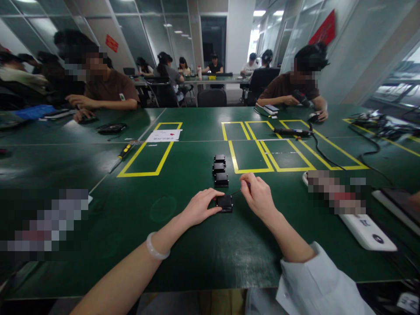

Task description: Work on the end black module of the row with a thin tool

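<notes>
A small black square box (225,202) lies on the green table in front of me. My left hand (201,206) steadies it from the left, with the thumb at its near edge and the fingers at its far edge. My right hand (257,194) is closed in a pinch around a thin, dark tool (236,192). Its slim shaft points left toward the box's far right corner; the fingers hide most of the handle, and I cannot tell whether the tip touches. Just beyond, three similar black boxes (221,179) stand in a line leading away from me.
Yellow tape outlines (251,170) mark the table. A yellow-and-black tool (125,151) and a paper sheet (165,135) lie left. Toward the right are a white power bank (369,232), a black corded tool (293,132) and bundled cables (380,124). Two co-workers sit opposite.
</notes>
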Demonstrator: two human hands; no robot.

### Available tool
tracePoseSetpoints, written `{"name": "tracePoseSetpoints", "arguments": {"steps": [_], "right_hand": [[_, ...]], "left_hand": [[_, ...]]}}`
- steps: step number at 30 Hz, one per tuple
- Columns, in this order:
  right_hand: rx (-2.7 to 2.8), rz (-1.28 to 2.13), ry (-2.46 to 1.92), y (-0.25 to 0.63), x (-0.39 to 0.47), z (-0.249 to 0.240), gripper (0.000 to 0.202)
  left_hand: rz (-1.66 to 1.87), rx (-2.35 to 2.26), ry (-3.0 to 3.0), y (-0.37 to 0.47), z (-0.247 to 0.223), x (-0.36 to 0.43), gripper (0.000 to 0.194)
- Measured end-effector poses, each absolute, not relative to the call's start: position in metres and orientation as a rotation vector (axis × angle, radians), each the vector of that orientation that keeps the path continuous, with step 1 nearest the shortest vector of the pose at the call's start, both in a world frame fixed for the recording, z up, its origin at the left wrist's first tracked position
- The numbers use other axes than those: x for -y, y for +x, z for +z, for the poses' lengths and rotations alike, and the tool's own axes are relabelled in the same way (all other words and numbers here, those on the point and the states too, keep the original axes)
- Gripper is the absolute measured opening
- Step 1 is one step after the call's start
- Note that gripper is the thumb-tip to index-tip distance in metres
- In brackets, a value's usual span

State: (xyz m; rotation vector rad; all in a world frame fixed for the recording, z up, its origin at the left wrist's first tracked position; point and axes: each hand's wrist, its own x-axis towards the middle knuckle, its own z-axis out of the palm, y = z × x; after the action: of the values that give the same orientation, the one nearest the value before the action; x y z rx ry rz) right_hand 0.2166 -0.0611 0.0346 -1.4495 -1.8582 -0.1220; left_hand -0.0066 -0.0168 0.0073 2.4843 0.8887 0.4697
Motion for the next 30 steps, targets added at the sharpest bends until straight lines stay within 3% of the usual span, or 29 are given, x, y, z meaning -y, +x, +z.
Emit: {"name": "tracePoseSetpoints", "arguments": {"steps": [30], "right_hand": [[1.866, -0.117, -1.487, 0.2166, 0.0615, 0.0352, 0.026]], "left_hand": [[0.464, -0.889, 2.491, -0.0069, 0.0072, 0.0169, 0.039]]}}
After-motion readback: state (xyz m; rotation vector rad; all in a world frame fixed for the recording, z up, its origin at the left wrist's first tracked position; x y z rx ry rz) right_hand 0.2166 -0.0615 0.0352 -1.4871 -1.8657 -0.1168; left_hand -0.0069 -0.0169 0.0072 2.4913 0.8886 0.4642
